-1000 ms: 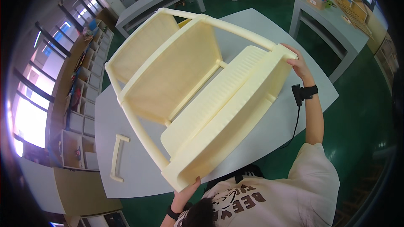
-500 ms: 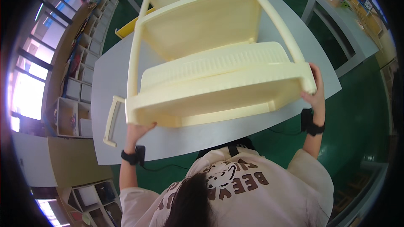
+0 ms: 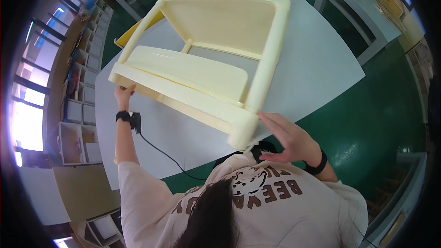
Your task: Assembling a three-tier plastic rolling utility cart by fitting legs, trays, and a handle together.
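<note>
One cream rack [image 3: 225, 20], apparently moulded plastic, lies on or over one pale, smooth table [image 3: 317, 64]; which of the two cannot be told. Counted on the rack: two round side tubes, two broad, shallow panels with rounded corners beyond, and one raised near panel [image 3: 188, 71], long and rounded at both ends. The far panel is cut off by the view.

Hands: two. The left hand [image 3: 123, 95] is closed on the rack's near left corner, fingers curled beneath it. The right hand [image 3: 294, 138] is spread wide, thumb apart, fingertips at the near right corner; firmness of contact cannot be told. Black wristbands: two, one per arm; the left carries one boxy black module [image 3: 135, 121] with one thin cable [image 3: 165, 154].

One flat, straight-edged yellow strip [image 3: 131, 35] shows past the rack's left tube. Beyond the rack, left and right, stand two grey tables [image 3: 360, 14]. The floor [image 3: 321, 110] right of it is glossy green.
</note>
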Demonstrator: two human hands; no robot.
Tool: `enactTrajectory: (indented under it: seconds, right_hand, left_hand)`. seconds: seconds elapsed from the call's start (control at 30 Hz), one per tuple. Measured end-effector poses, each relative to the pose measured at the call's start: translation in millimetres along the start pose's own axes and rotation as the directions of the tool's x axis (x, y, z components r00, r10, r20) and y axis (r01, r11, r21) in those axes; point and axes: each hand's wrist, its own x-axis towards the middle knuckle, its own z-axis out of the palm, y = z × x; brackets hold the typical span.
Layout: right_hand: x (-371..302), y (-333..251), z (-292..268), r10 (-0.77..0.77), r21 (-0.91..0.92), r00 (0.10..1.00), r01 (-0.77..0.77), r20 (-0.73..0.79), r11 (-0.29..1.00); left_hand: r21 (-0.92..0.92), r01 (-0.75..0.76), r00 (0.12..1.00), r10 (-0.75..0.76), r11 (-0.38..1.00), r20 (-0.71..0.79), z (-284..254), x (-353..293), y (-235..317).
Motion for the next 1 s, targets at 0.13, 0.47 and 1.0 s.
enactTrajectory:
  seconds: [0.13, 0.47, 1.0]
  right_hand:
    - [42, 29, -2, -0.363, -0.302, 0.927, 0.375, 0.097, 0.877]
    - [154, 130, -71, -0.327, -0.686, 0.896, 0.442, 0.301, 0.578]
    - [144, 76, -22, -0.322, -0.648, 0.935, 0.336, 0.146, 0.683]
  left_hand:
    - [-0.327, 0.029, 0.985, -0.084, 0.945, -0.154, -7, 32, -39]
    - [-0.062, -0.753, 0.655, 0.738, 0.655, -0.164, 23, -228, 161]
    - [-0.407, -0.506, 0.841, 0.54, 0.761, -0.036, 18, -272, 169]
